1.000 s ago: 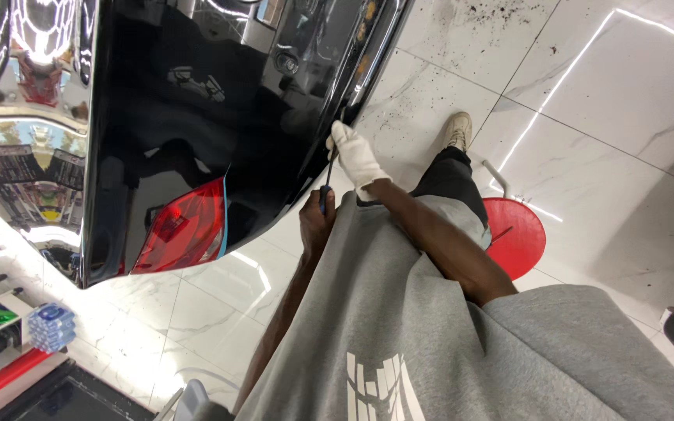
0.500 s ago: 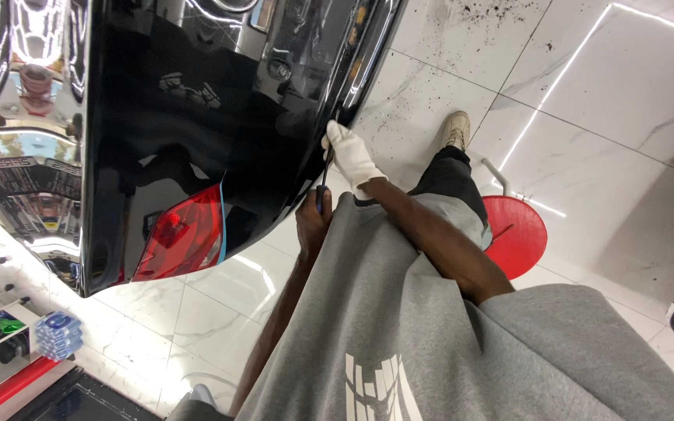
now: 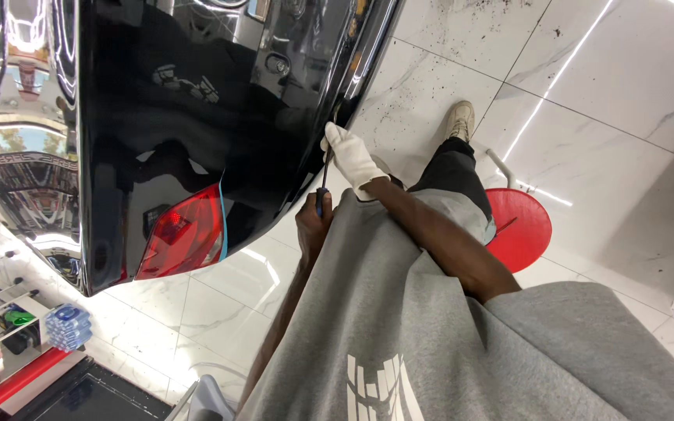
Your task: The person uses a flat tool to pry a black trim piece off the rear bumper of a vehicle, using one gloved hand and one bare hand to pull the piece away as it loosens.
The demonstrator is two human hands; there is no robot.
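My right hand (image 3: 350, 156), in a white glove, presses against the lower edge of a glossy black car body (image 3: 196, 101). Just below it, my bare left hand (image 3: 313, 224) grips the blue and black handle of a screwdriver (image 3: 324, 181). The thin shaft points up towards the gloved fingers at the car's edge, and the tip is hidden there. A red tail light (image 3: 181, 234) sits in the black panel to the left of my hands. My grey sweatshirt (image 3: 399, 335) fills the lower part of the view.
I sit on a red stool (image 3: 520, 226) on a white marble-look tiled floor (image 3: 602, 101), which has dark specks. My leg and pale shoe (image 3: 460, 118) reach out beside the car. A shelf with bottles and a blue pack (image 3: 68, 326) stands at lower left.
Both hands stay at the same spot on the car's edge, the left still gripping the screwdriver. The view has shifted slightly, so the car sits a little differently in frame.
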